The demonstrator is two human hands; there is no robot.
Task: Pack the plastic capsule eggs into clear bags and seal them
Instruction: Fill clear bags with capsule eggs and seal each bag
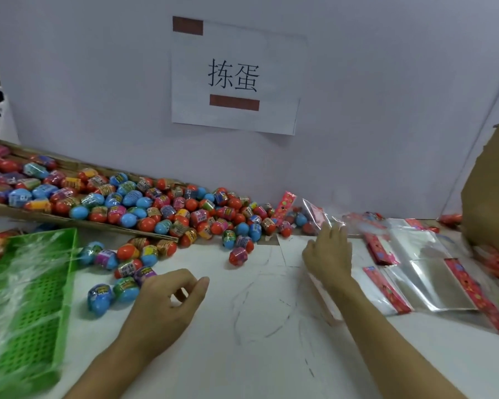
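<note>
A heap of red and blue plastic capsule eggs (167,208) spills from a flat cardboard tray (78,221) onto the white table. A few loose eggs (110,295) lie near my left hand (167,303), which hovers just right of them with loosely curled fingers and nothing in it. My right hand (329,254) grips a clear bag (317,214) whose upper end sticks up past the fingertips. The bag's lower end shows beneath my wrist. More clear bags with red patterned header cards (424,280) lie flat to the right.
A green perforated plastic basket (41,283) covered with clear film stands at the left edge. A brown cardboard box (490,197) rises at the right. A white partition with a paper sign (234,79) closes off the back. Pen marks cross the white table (257,326).
</note>
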